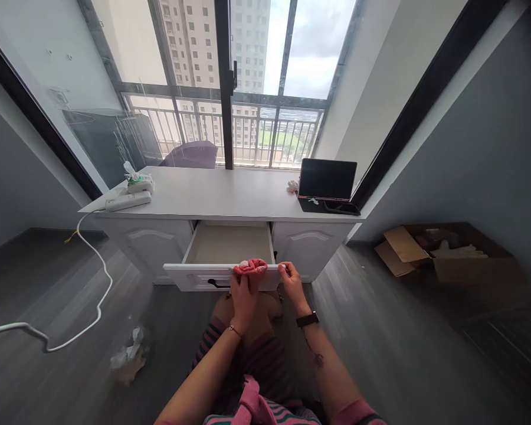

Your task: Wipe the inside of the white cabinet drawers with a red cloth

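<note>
My left hand (243, 293) presses a red cloth (250, 267) onto the top edge of the open drawer's white front (190, 274). Its fingers are closed over the cloth. My right hand (292, 282) grips the same front edge a little to the right, fingers curled over the rim, a dark watch on the wrist. The drawer (230, 243) is pulled out from the middle of a white desk (221, 195), and its pale inside looks bare. A black handle shows just left of my left hand.
On the desk stand a tablet in a case (327, 180) at the right, a power strip (128, 201) and a tissue pack (138, 180) at the left. A white cable (88, 277) trails over the floor. Crumpled paper (128, 357) lies at left, a cardboard box (446, 251) at right.
</note>
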`<act>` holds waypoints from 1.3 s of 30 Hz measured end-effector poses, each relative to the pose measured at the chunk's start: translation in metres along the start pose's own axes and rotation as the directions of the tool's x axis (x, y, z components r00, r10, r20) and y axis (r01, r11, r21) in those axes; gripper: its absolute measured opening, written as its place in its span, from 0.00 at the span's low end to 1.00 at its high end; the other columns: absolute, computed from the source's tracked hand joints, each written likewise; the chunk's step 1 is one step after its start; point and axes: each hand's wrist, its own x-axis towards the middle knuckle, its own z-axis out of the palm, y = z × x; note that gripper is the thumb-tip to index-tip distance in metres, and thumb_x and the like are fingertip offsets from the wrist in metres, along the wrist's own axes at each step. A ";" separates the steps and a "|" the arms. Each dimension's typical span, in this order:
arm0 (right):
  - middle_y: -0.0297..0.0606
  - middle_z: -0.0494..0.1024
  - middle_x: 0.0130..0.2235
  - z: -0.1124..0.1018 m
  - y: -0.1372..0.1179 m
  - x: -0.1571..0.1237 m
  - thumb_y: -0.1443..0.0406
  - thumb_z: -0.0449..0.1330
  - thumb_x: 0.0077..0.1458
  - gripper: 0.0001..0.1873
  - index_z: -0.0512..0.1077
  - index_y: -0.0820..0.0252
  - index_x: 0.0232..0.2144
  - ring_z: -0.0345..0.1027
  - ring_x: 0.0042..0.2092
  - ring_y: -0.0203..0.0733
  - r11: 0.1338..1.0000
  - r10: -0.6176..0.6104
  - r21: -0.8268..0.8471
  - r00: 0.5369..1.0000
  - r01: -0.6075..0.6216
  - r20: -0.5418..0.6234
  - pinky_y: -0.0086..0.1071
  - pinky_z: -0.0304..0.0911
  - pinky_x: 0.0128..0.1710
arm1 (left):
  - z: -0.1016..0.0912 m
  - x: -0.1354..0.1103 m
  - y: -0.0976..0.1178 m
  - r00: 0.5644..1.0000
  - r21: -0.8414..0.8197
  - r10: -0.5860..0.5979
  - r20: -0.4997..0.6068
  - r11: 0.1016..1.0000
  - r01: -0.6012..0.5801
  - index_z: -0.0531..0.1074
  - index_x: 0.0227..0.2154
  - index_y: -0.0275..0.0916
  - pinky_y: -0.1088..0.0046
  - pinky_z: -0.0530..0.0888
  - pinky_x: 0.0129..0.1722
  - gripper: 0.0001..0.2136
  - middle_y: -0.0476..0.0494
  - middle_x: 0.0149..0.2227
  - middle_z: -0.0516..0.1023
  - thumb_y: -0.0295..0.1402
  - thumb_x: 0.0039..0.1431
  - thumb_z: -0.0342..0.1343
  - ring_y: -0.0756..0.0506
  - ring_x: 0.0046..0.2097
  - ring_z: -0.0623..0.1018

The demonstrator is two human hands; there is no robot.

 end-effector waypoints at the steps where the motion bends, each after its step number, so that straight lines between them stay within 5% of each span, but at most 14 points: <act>1: 0.37 0.74 0.32 -0.001 0.000 0.001 0.43 0.53 0.53 0.24 0.69 0.58 0.33 0.66 0.35 0.42 1.000 0.003 0.011 1.000 -0.003 0.008 0.32 0.63 0.36 | 0.009 -0.004 0.004 0.997 -0.005 0.068 0.038 0.998 -0.068 0.64 0.55 0.39 0.52 0.69 0.51 0.21 0.33 0.52 0.63 0.28 0.58 0.54 0.34 0.53 0.68; 4: 0.36 0.74 0.32 -0.004 0.002 0.003 0.43 0.53 0.53 0.24 0.70 0.58 0.31 0.67 0.35 0.42 0.998 0.010 0.061 1.000 -0.012 0.026 0.33 0.63 0.38 | 0.034 -0.013 0.007 0.953 0.013 0.256 0.160 0.965 -0.261 0.67 0.53 0.40 0.57 0.72 0.47 0.18 0.37 0.46 0.68 0.28 0.60 0.53 0.40 0.46 0.71; 9: 0.36 0.73 0.31 -0.008 0.003 0.005 0.45 0.52 0.53 0.24 0.72 0.58 0.32 0.64 0.32 0.41 0.997 0.053 0.058 0.997 -0.056 0.047 0.31 0.61 0.34 | 0.054 -0.019 -0.007 0.852 0.153 0.404 0.334 0.868 -0.472 0.71 0.48 0.37 0.60 0.74 0.42 0.13 0.37 0.44 0.72 0.27 0.59 0.55 0.40 0.45 0.71; 13: 0.37 0.74 0.33 -0.009 0.003 0.006 0.46 0.51 0.55 0.23 0.72 0.59 0.32 0.65 0.36 0.42 1.000 0.003 0.021 1.000 -0.003 0.022 0.32 0.61 0.38 | 0.045 -0.014 -0.030 0.707 0.169 0.482 0.518 0.753 -0.636 0.73 0.38 0.39 0.61 0.74 0.41 0.05 0.41 0.45 0.74 0.28 0.59 0.56 0.41 0.47 0.72; 17: 0.37 0.75 0.34 -0.008 0.006 0.005 0.46 0.50 0.57 0.24 0.72 0.59 0.32 0.65 0.37 0.42 1.000 -0.011 0.013 0.999 0.011 0.032 0.32 0.60 0.39 | 0.023 -0.009 -0.063 0.579 0.122 0.533 0.617 0.662 -0.740 0.72 0.41 0.41 0.62 0.72 0.43 0.07 0.41 0.48 0.74 0.27 0.60 0.56 0.41 0.50 0.73; 20: 0.37 0.74 0.34 -0.008 0.008 0.005 0.46 0.49 0.58 0.24 0.72 0.59 0.33 0.65 0.38 0.42 1.000 -0.009 0.007 1.000 0.008 0.027 0.31 0.59 0.39 | 0.006 -0.009 -0.096 0.550 0.117 0.548 0.630 0.633 -0.765 0.72 0.43 0.41 0.63 0.72 0.43 0.10 0.40 0.50 0.75 0.24 0.61 0.52 0.42 0.52 0.73; 25: 0.37 0.74 0.34 -0.007 0.011 0.004 0.45 0.49 0.58 0.25 0.72 0.59 0.34 0.65 0.38 0.42 1.000 -0.005 0.015 1.000 0.005 0.021 0.31 0.59 0.39 | -0.030 -0.010 -0.147 0.601 0.186 0.531 0.598 0.637 -0.748 0.74 0.42 0.40 0.61 0.70 0.43 0.13 0.39 0.47 0.78 0.21 0.61 0.47 0.42 0.47 0.76; 30: 0.37 0.74 0.34 -0.008 0.012 0.005 0.46 0.49 0.58 0.24 0.71 0.59 0.33 0.65 0.37 0.42 1.000 -0.004 0.001 0.999 0.004 0.032 0.31 0.59 0.38 | -0.082 -0.001 -0.192 0.856 0.373 0.309 0.415 0.800 -0.470 0.74 0.40 0.39 0.56 0.68 0.47 0.12 0.37 0.46 0.77 0.24 0.58 0.48 0.38 0.48 0.74; 34: 0.36 0.74 0.33 -0.008 0.013 0.005 0.46 0.50 0.58 0.24 0.71 0.59 0.33 0.65 0.37 0.41 1.000 -0.008 0.012 0.999 0.007 0.041 0.31 0.59 0.38 | -0.119 0.014 -0.210 0.988 0.394 0.121 0.099 0.907 -0.151 0.71 0.36 0.38 0.55 0.67 0.48 0.09 0.35 0.44 0.74 0.27 0.53 0.48 0.36 0.48 0.71; 37: 0.36 0.74 0.34 -0.008 0.015 0.005 0.47 0.50 0.58 0.23 0.71 0.59 0.33 0.65 0.37 0.41 1.000 -0.005 0.026 0.999 0.004 0.041 0.31 0.59 0.38 | -0.133 0.028 -0.199 0.958 0.302 -0.032 -0.285 0.946 0.121 0.67 0.35 0.38 0.55 0.67 0.48 0.09 0.35 0.41 0.70 0.28 0.48 0.51 0.35 0.48 0.69; 39: 0.36 0.74 0.34 -0.007 0.015 0.004 0.47 0.50 0.58 0.23 0.71 0.59 0.34 0.65 0.37 0.41 1.000 0.004 0.028 0.999 -0.005 0.034 0.31 0.59 0.39 | -0.132 0.036 -0.182 0.909 0.246 -0.109 -0.402 0.944 0.222 0.64 0.34 0.39 0.54 0.67 0.48 0.09 0.36 0.40 0.68 0.28 0.46 0.52 0.35 0.48 0.68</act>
